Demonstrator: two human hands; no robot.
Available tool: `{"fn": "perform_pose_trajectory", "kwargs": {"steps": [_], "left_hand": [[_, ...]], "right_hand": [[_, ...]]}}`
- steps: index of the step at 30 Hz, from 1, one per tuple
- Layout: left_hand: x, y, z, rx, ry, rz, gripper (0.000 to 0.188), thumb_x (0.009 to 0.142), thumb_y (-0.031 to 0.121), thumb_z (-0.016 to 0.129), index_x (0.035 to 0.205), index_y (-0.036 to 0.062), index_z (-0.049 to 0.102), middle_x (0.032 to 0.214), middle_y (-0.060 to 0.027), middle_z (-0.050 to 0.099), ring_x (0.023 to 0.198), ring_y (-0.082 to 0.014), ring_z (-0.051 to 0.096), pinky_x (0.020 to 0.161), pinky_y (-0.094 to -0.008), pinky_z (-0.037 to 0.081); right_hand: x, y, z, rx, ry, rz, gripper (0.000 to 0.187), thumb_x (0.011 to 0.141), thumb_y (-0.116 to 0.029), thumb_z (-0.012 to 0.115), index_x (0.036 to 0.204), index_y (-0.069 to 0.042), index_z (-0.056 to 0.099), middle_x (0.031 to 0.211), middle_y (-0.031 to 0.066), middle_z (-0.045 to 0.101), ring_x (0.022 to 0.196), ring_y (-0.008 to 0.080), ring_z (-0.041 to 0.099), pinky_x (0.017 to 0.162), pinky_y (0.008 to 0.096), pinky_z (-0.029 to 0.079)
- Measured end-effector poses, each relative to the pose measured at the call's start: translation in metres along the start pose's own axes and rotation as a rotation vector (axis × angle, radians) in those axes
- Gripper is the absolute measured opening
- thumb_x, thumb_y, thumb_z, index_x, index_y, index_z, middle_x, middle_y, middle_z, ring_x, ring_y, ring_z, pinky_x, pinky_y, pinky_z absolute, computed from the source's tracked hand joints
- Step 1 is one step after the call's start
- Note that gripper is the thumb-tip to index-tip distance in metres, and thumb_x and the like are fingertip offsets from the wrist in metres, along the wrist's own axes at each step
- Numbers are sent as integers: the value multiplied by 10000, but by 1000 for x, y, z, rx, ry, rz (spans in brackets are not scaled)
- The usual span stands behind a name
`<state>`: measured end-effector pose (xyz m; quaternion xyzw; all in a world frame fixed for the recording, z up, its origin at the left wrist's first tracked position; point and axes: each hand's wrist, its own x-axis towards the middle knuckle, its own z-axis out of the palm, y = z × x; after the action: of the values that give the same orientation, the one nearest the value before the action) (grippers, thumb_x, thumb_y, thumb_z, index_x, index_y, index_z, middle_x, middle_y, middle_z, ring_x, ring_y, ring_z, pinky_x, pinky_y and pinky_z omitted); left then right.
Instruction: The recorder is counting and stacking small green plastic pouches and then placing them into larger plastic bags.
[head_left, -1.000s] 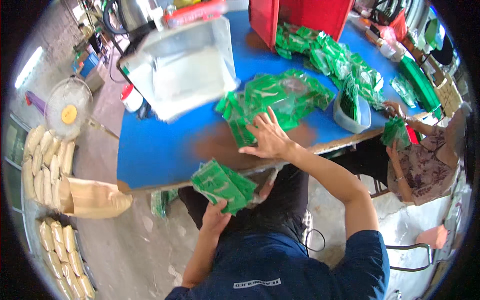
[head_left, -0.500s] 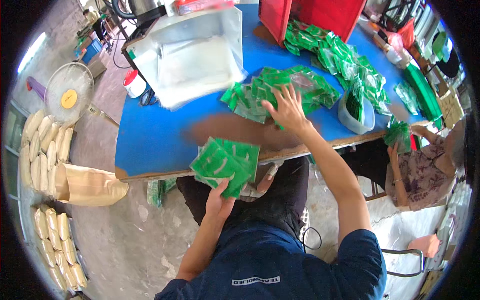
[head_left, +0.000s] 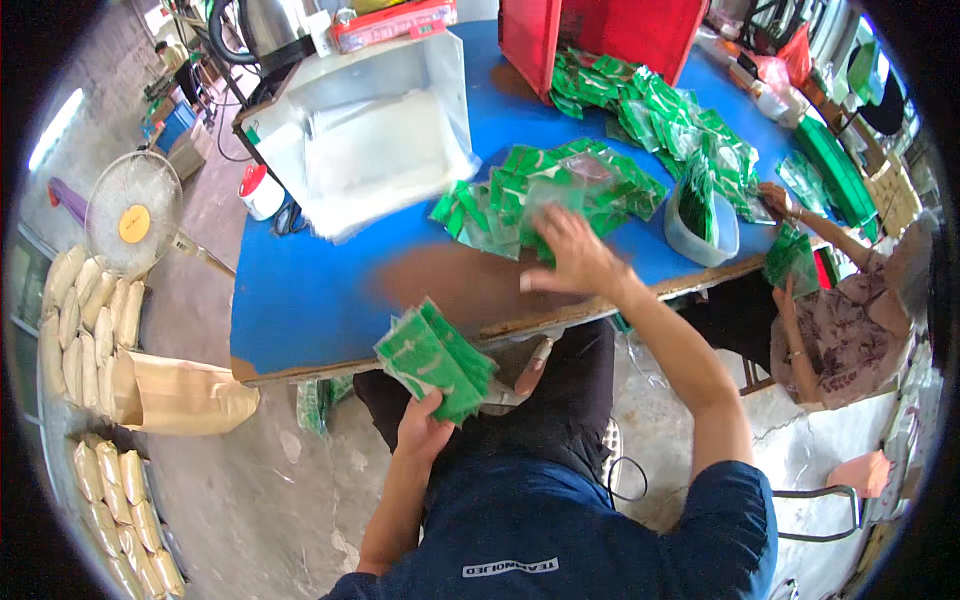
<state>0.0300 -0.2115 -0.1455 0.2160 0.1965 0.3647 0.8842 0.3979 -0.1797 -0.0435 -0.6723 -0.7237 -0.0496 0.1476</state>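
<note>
My left hand (head_left: 423, 428) is closed on several flat green plastic packets (head_left: 437, 362), fanned out just off the front edge of the table. The thumb lies over their lower corner. My right hand (head_left: 578, 256) reaches over the table at the near side of a loose pile of green packets (head_left: 590, 190). Its thumb stands apart from the fingers, which are stretched out and somewhat blurred. A pale, see-through patch of packet lies by the fingertips; I see nothing gripped there.
A red crate (head_left: 535, 50) on its side spills more packets (head_left: 690, 125). A clear tub (head_left: 715, 245) holds upright packets. Translucent bags (head_left: 380, 150) fill a white tray at left. A co-worker's hand (head_left: 775, 200) is at the right. A fan (head_left: 135, 215) stands left of the blue table (head_left: 300, 310).
My right hand has drawn back slightly toward me from the pile. The packets in my left hand have tilted and bunched closer together. The co-worker's hand now reaches to the table.
</note>
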Motion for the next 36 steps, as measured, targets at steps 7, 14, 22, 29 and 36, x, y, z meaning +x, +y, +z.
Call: {"fn": "perform_pose_trajectory", "kwargs": {"steps": [7, 14, 22, 29, 36], "left_hand": [[1, 41, 55, 544, -71, 106, 661, 724, 58, 868, 1318, 20, 580, 1420, -113, 553, 1299, -257, 542, 1090, -438, 430], [8, 32, 47, 824, -83, 181, 490, 781, 17, 816, 1231, -1, 623, 1360, -110, 588, 1231, -248, 591, 1030, -411, 473], [-2, 10, 27, -109, 35, 36, 629, 881, 101, 742, 1430, 29, 444, 1367, -97, 577, 1272, -284, 560, 1091, -463, 440], [6, 10, 24, -4, 29, -7, 625, 943, 109, 665, 1488, 31, 369, 1446, -117, 516, 1350, -308, 494, 1131, -478, 406], [-4, 7, 24, -67, -18, 31, 769, 853, 123, 772, 1501, 62, 363, 1465, -90, 495, 1381, -307, 459, 1165, -498, 358]], "right_hand": [[-59, -81, -18, 522, 50, -255, 251, 920, -148, 644, 1147, -42, 642, 1072, 133, 711, 1062, 298, 692, 874, 455, 561], [27, -61, -48, 906, -401, 99, 589, 1014, -535, 468, 1254, -24, 637, 1067, 188, 704, 1129, 314, 643, 972, 423, 494], [-16, -69, 32, 199, 183, -362, 418, 876, -211, 636, 1243, -10, 637, 1303, 165, 638, 1240, 363, 588, 1108, 483, 425], [80, 7, 12, 236, 476, 33, 469, 936, -395, 643, 1183, 3, 653, 1234, 230, 644, 1217, 411, 578, 1042, 499, 460], [26, -28, 22, -135, 11, -96, 695, 953, -603, 525, 1288, 1, 604, 1341, 240, 538, 1390, 467, 363, 1174, 631, 229]]}}
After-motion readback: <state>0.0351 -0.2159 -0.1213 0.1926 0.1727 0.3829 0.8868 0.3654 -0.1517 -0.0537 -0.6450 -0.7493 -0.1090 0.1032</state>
